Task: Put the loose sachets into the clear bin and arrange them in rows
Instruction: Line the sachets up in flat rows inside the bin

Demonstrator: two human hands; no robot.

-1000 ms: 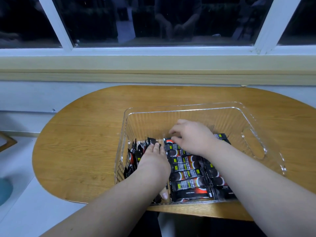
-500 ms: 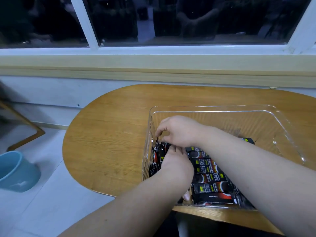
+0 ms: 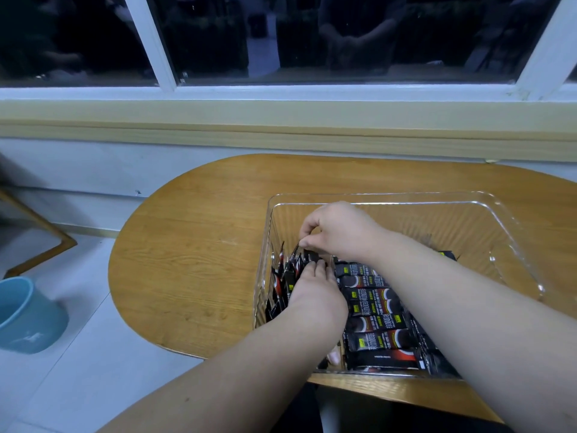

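Black sachets (image 3: 374, 307) lie in a row mid clear plastic bin (image 3: 406, 214); oval wooden bench (image 3: 193, 245) shows none loose. Left row unfinished: right hand (image 3: 337, 232) pinches an upright sachet (image 3: 295, 259), left hand (image 3: 315, 292) presses flat-fingered on the rest.

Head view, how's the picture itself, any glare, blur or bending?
Head view: dim, cool light overall. Head view: the dark window mirrors faint figures. Head view: the bin rim glints, yet print on the sachets reads sharp. Head view: the pail at the left edge looks smeared, and the window bars splay upward, likely the wide lens.
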